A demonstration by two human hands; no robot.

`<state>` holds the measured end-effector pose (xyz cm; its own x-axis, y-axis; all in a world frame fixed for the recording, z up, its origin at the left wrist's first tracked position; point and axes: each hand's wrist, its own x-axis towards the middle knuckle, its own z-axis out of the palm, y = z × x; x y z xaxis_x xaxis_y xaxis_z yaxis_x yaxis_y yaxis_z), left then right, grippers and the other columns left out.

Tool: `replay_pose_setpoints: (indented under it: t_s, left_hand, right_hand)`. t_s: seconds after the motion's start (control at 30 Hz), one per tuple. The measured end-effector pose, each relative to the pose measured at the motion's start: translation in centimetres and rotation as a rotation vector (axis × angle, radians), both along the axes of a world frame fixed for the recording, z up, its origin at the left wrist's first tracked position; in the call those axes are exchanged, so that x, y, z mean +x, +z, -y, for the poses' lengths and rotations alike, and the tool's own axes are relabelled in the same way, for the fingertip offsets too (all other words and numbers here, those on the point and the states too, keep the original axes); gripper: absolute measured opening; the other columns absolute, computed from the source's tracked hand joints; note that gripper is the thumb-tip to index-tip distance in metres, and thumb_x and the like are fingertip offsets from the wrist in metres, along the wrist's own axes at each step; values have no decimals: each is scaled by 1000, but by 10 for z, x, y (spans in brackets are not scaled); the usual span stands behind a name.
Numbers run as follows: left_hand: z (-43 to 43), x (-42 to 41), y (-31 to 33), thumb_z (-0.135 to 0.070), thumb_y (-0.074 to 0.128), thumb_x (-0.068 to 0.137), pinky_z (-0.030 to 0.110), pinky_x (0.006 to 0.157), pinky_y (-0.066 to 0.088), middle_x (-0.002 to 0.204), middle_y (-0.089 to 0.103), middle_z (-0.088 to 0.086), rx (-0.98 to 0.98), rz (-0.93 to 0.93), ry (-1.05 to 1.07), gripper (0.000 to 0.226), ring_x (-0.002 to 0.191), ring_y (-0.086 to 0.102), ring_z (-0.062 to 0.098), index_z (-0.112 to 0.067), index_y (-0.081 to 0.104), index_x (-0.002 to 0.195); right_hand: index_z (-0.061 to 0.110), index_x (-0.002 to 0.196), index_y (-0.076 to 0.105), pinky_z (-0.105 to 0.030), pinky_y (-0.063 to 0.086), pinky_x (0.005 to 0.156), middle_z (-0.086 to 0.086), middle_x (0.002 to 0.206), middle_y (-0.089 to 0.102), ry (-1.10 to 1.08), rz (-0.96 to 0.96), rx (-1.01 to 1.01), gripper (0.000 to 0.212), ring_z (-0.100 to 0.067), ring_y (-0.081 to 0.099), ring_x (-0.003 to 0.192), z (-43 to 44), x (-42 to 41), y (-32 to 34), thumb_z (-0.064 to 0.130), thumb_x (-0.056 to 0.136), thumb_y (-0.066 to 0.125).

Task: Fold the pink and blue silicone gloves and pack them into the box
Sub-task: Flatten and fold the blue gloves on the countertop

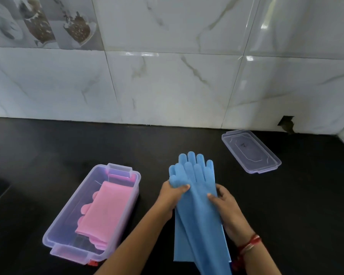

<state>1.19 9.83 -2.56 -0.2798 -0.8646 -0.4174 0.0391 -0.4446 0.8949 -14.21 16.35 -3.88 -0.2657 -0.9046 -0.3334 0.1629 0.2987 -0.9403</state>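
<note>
Two blue silicone gloves lie stacked lengthwise on the black counter, fingers pointing away from me. My left hand grips their left edge at the palm, thumb on top. My right hand holds the right edge, fingers pressed on the upper glove. The folded pink gloves rest inside the clear plastic box to the left, fingertips sticking out from under the fold.
The box's clear lid lies flat at the back right near the tiled wall. The black counter runs to the wall. A red thread band circles my right wrist.
</note>
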Motion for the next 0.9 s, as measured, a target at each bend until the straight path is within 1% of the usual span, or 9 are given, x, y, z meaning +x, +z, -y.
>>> replay_pose_setpoints:
  t_s: [0.07, 0.17, 0.23, 0.33, 0.4, 0.5, 0.63, 0.8, 0.9]
  left_hand:
    - [9, -3, 3, -16, 70, 74, 40, 81, 57, 101, 73, 8, -86, -3, 12, 33, 92, 70, 23, -13, 65, 107]
    - [33, -11, 14, -16, 70, 75, 35, 70, 59, 90, 75, 3, -174, -14, 37, 22, 83, 72, 19, -18, 67, 96]
    - [48, -13, 15, -17, 71, 74, 36, 70, 60, 91, 74, 3, -148, 26, 45, 24, 82, 72, 19, -20, 66, 97]
    - [54, -9, -4, -17, 76, 74, 42, 81, 57, 105, 66, 6, -76, 192, 107, 42, 92, 67, 23, -13, 55, 110]
    - [48, -5, -18, -20, 76, 75, 34, 76, 55, 106, 61, 0, -94, 258, 174, 44, 92, 63, 16, -17, 51, 111]
    - [47, -7, -21, -17, 71, 77, 25, 68, 50, 106, 62, -3, -208, 256, 150, 36, 90, 62, 8, -25, 53, 108]
    - [58, -16, -7, -19, 67, 80, 28, 79, 52, 106, 63, -9, -345, 288, 83, 32, 95, 61, 7, -34, 54, 105]
    - [59, -9, -13, -21, 68, 82, 26, 74, 49, 110, 61, -3, -240, 417, 103, 33, 91, 58, 8, -24, 53, 111]
    - [38, -4, -19, -27, 71, 80, 16, 65, 43, 105, 59, -8, -289, 427, 151, 49, 87, 57, 0, -25, 45, 121]
  right_hand:
    - [22, 116, 59, -35, 57, 81, -4, 110, 70, -21, -25, -117, 35, -20, 69, 96, 5, -6, 5, 1, 88, 54]
    - [22, 117, 56, -33, 58, 76, -5, 110, 70, -14, 131, -284, 39, -23, 69, 97, 16, -10, 19, -4, 88, 51]
    - [19, 121, 52, -34, 57, 74, -8, 111, 69, -61, 147, -214, 37, -25, 68, 98, 26, -12, 20, -2, 90, 52]
    - [16, 128, 45, -38, 56, 77, -8, 112, 63, -54, 36, 60, 42, -26, 65, 98, 35, -16, 11, 6, 89, 58]
    - [19, 128, 43, -36, 56, 76, -4, 109, 62, -19, -11, 145, 46, -23, 65, 96, 33, -19, 4, 9, 87, 61]
    - [24, 125, 45, -36, 57, 78, 2, 109, 61, 5, -47, 143, 42, -18, 64, 98, 30, -18, 3, 9, 88, 60]
    - [25, 121, 48, -34, 57, 76, 3, 110, 65, -57, 15, 48, 37, -17, 66, 98, 32, -14, 6, 7, 90, 57]
    - [22, 126, 42, -38, 57, 76, -4, 118, 60, -86, 58, 166, 44, -22, 65, 98, 31, -15, 1, 9, 88, 60]
    - [24, 127, 40, -38, 56, 80, -4, 119, 57, -58, -109, 172, 49, -19, 62, 99, 31, -17, -1, 18, 86, 65]
